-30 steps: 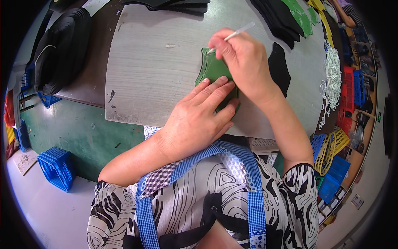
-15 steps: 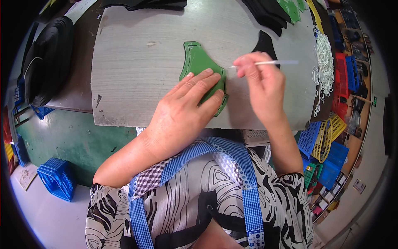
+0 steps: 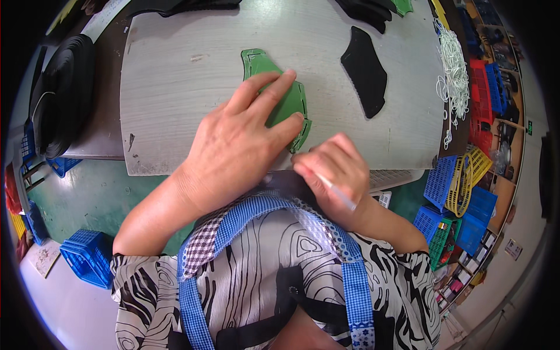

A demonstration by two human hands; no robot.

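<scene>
My left hand [image 3: 236,131] lies spread with its fingers pressing on a green template [image 3: 282,108], a flat curved piece with narrow slots along its edges. What lies under the template is hidden. My right hand [image 3: 335,172] pinches a thin, pale pen-like marker [image 3: 335,191]. Its tip is hidden near the template's lower end, just below the left thumb. A black shaped piece [image 3: 364,73] with curved edges rests on the board to the right, apart from both hands.
The grey board [image 3: 175,105] covers the table. Black pieces [image 3: 186,6] are stacked at its far edge. A black strip roll [image 3: 70,96] stands left, a white string bundle [image 3: 454,76] right. A blue basket [image 3: 86,256] sits low left, a yellow basket [image 3: 464,181] right.
My right hand has moved with the marker from the template's right side down to its lower end, uncovering the black piece. The left fingers have shifted on the template.
</scene>
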